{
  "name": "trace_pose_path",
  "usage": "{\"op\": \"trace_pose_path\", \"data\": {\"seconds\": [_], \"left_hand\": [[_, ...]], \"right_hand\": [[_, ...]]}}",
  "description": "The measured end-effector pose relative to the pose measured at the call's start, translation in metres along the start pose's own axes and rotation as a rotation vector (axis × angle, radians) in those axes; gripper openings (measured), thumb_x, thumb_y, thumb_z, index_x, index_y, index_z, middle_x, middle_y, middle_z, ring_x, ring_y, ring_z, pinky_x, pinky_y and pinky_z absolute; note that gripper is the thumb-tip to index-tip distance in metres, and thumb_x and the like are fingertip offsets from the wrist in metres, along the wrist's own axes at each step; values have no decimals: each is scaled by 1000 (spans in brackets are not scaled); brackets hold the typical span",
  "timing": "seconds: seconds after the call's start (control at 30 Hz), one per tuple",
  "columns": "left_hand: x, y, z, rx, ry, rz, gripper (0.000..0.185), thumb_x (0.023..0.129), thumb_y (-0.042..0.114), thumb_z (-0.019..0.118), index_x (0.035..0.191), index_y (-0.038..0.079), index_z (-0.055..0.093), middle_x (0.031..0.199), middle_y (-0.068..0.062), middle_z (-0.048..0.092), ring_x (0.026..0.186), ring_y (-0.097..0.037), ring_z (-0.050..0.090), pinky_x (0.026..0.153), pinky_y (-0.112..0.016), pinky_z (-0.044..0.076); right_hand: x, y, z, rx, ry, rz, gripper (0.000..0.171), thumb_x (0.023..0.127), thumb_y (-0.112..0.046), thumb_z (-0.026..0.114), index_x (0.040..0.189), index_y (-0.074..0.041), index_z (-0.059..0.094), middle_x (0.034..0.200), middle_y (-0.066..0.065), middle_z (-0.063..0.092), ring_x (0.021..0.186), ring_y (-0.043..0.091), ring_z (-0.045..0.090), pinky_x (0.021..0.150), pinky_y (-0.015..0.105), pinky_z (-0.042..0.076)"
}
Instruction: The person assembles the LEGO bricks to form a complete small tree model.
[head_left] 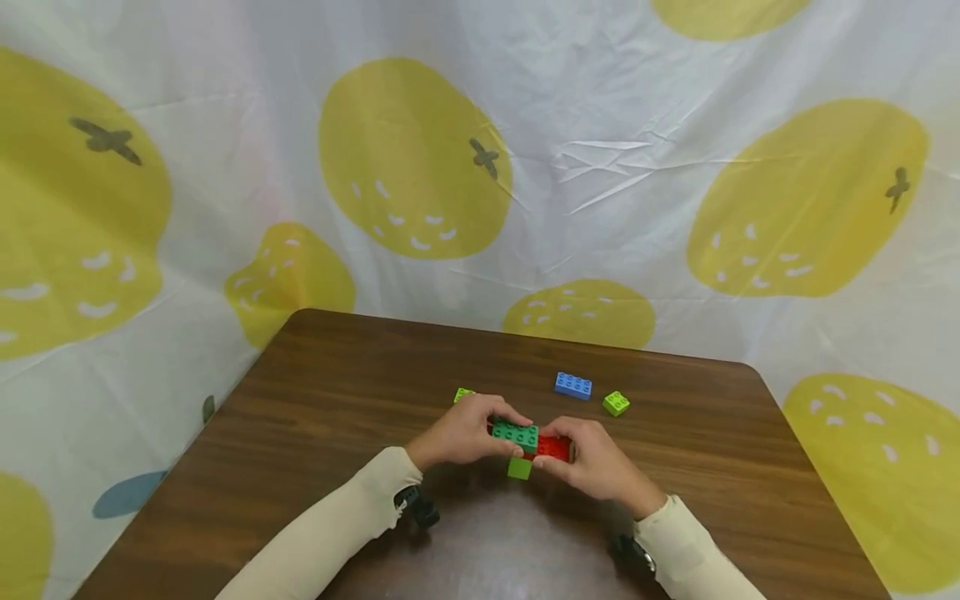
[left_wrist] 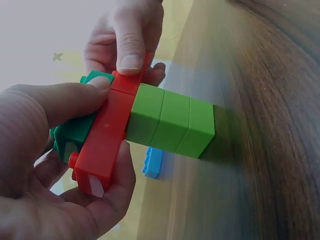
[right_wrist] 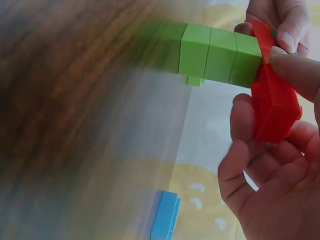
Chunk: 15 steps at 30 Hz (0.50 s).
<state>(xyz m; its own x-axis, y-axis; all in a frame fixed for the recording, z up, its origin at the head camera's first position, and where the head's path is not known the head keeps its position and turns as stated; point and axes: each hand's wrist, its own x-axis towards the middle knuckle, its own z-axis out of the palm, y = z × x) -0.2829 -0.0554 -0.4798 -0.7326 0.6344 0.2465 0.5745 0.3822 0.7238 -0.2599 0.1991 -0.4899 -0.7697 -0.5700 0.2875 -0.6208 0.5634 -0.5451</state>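
Both hands hold one brick assembly just above the brown table (head_left: 315, 433). It is a dark green brick (head_left: 515, 434) on a red brick (head_left: 553, 448), with a stack of lime green bricks (head_left: 519, 467) sticking out below. My left hand (head_left: 468, 433) pinches the dark green and red bricks, thumb on the red brick (left_wrist: 105, 145). My right hand (head_left: 592, 458) grips the red brick's (right_wrist: 272, 107) other end. The lime stack (left_wrist: 170, 120) (right_wrist: 220, 55) juts out sideways from the red brick.
A blue brick (head_left: 573, 385) and a lime brick (head_left: 616, 403) lie on the table beyond the hands. Another lime brick (head_left: 464, 393) peeks out behind the left hand. A white cloth with yellow fruit shapes (head_left: 480, 150) hangs behind the table.
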Motion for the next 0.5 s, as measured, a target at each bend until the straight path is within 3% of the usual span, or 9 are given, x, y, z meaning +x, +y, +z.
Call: {"op": "trace_pose_path", "data": {"seconds": [0.2,0.5], "left_hand": [[1,-1,3,-15,13,-18,37,80,35,84,115,26,75,94,11,66,75,-8,54,64,-21,48],[-2,-2,6,-3,18,-22,37,82,39,81,117,30,72,105,12,68,87,-6,58,74,-22,52]], "right_hand": [[1,9,-10,57,-3,18,23,93,-42,69,107,-25,71,85,-13,66,66,4,59,57,24,51],[4,34,-25,52,122,157,29,93,-41,69,107,-16,73,89,-10,70,75,10,65,65,25,54]]}}
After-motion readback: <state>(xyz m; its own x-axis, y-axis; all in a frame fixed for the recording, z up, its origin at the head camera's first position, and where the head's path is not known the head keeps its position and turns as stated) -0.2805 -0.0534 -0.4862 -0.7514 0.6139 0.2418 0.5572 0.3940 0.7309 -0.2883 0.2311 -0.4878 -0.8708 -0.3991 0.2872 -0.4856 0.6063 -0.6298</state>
